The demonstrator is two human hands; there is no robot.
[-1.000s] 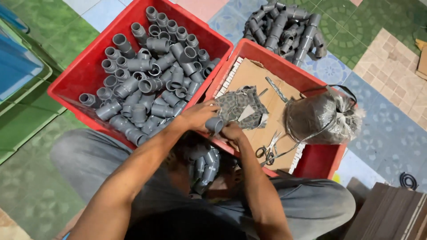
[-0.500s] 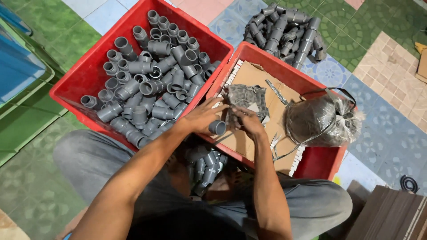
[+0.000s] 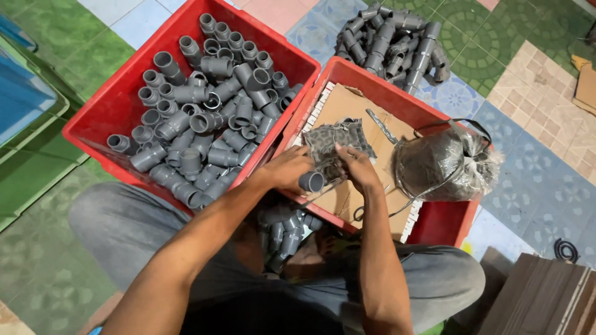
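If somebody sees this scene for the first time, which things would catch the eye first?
Probably the big red crate at upper left, packed with grey pipe fittings. Just right of it, the left hand holds one grey fitting over a cardboard-lined second crate, where the right hand touches a patterned cloth.

Grey fittings pile (image 3: 397, 37) on tiled floor (image 3: 534, 93); blue bin (image 3: 18, 99) left; wood boards (image 3: 543, 301) right.

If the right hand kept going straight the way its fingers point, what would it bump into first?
Most likely the patterned grey cloth on the cardboard: the right hand points up and away from the body, fingertips already at its edge. Depth is hard to judge.
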